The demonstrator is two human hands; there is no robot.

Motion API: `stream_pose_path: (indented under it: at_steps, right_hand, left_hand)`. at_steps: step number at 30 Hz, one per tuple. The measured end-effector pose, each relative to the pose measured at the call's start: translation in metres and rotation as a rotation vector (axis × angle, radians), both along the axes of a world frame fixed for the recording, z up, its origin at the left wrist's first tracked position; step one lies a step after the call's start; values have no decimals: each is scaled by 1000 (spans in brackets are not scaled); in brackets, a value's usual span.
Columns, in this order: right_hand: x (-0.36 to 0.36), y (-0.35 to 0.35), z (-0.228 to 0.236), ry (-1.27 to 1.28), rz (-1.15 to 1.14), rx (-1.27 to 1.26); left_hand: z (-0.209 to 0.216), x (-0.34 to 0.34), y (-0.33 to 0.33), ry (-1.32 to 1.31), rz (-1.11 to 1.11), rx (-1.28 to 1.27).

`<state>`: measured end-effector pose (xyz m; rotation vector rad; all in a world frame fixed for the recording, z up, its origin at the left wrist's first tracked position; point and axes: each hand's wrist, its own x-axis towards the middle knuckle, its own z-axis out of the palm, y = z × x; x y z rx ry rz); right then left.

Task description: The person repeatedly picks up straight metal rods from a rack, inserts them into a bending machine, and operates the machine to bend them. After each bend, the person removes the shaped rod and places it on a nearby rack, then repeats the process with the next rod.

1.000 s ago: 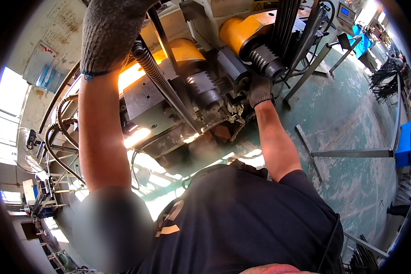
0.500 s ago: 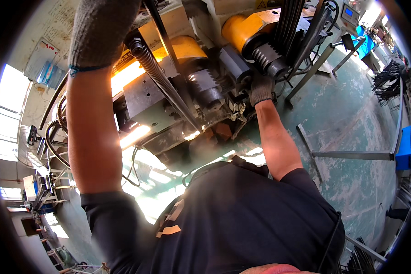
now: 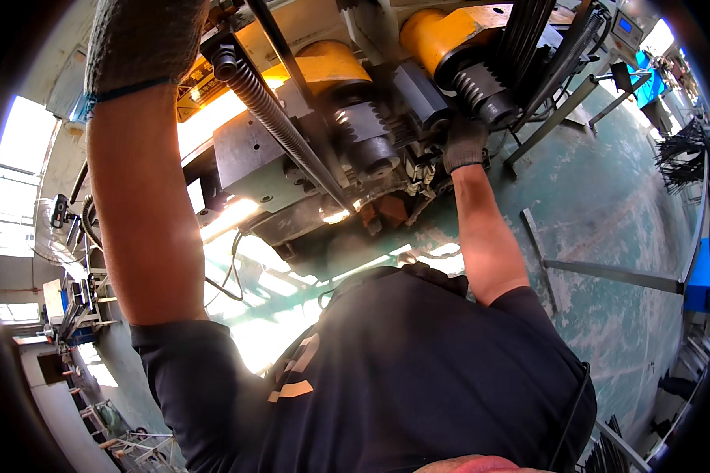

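My left hand (image 3: 146, 43), in a grey knit work glove, reaches up past the upper left edge of the machine; its fingers run out of the picture, so its grip is hidden. A long threaded rod with a coil spring (image 3: 272, 122) slants down just right of it. My right hand (image 3: 465, 142), gloved too, is low among dark machine parts beside a dark hexagonal block (image 3: 420, 93) and a toothed cylinder (image 3: 485, 94). Shadow and metal hide its fingers. Another toothed cylinder (image 3: 365, 134) sits between my hands, below yellow rounded housings (image 3: 430, 38).
A bundle of dark rods (image 3: 528, 39) stands at the machine's upper right. A metal stand (image 3: 556, 122) and a low steel frame (image 3: 607, 271) are on the green floor to the right. More dark rods (image 3: 681, 154) lie on a rack at far right. A black cable (image 3: 233, 276) loops under the machine.
The view has shifted, with the machine appearing slightly higher and farther right. My left hand sits farther up and left in the picture; my right hand stays by the hexagonal block.
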<state>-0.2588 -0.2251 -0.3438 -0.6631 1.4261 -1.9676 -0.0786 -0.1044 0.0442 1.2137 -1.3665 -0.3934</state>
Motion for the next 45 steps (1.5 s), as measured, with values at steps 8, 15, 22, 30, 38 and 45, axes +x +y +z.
stream_pose_path:
  at_steps: [8,15,22,30,38,45]
  right_hand:
    - [-3,-17,-73,128,275,251]
    - [-15,-19,-95,33,224,160]
    - [-13,-21,-108,293,336,-12]
    - [-5,27,-15,363,481,110]
    - [-6,21,-24,-188,550,101]
    - [1,23,-6,-142,499,100]
  left_hand:
    - [1,55,1,-137,-172,-81]
    - [-7,68,-15,-95,-366,17]
    - [-4,90,-28,-198,-453,-64]
    - [-22,89,-52,-201,-340,-26]
    - [-23,84,-45,-208,-284,37]
    - [-19,80,-35,-202,-253,59]
